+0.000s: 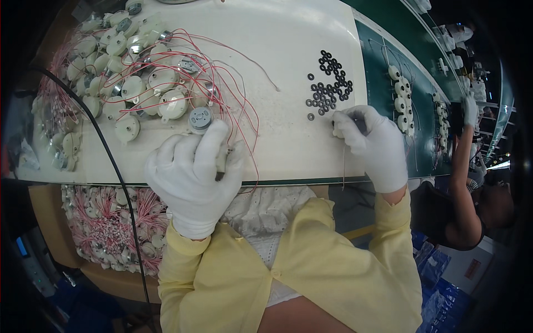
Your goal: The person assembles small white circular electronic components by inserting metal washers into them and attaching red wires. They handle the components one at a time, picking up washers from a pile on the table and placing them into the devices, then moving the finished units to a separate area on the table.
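Observation:
My left hand [191, 175], in a white glove, is closed at the table's near edge. Between its thumb and fingers shows part of a pale motor unit [221, 162], mostly hidden by the glove. Just beyond the fingertips is a round silver motor [200, 119], at the edge of a heap of white plastic motor units [132, 87] with red and white wires. My right hand [377, 147], also gloved, is pinched at the near side of scattered black rings [327, 95]. What sits in its fingertips is too small to make out. A thin strand hangs below them.
Under the table's left side stands a cardboard box [91, 277] full of wired motor units. A black cable [114, 161] crosses the left side. Beyond the white tabletop, a green conveyor belt [377, 61] carries rows of motor units [403, 100]. Another person [463, 183] works at right.

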A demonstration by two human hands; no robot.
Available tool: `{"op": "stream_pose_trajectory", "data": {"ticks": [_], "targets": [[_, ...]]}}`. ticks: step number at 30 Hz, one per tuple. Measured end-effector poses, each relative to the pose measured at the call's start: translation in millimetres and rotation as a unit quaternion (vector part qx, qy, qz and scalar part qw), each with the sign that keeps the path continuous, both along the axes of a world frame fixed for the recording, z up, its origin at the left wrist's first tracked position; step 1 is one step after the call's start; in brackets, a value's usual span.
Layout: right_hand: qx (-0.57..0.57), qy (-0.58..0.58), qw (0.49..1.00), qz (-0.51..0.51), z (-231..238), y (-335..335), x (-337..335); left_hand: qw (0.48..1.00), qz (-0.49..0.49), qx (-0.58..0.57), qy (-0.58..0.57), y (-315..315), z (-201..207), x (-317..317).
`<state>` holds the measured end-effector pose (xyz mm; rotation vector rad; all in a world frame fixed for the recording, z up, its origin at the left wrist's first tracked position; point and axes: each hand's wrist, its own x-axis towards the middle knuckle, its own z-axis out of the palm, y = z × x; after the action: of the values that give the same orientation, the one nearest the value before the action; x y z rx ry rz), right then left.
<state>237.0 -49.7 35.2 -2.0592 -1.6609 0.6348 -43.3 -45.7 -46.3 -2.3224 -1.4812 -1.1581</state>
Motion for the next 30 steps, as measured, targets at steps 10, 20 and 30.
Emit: {"op": "stream_pose_trajectory", "data": {"ticks": [10, 20, 30], "targets": [[0.113, -0.27, 0.938, 0.185, 7.0, -15.4, 1.0, 1.0, -0.009, 0.004, 0.006, -1.5, -1.4, -3.4], [0.11, -0.247, 0.962, 0.04, -30.9, -14.8, 61.6, 1.0, -0.014, -0.014, 0.007, -1.9, 2.3, -2.4], [0.168, -0.181, 0.968, -0.032, 5.2, -28.7, 54.2, 1.0, -0.01, 0.019, 0.013, 0.4, 3.7, 3.9]]}}
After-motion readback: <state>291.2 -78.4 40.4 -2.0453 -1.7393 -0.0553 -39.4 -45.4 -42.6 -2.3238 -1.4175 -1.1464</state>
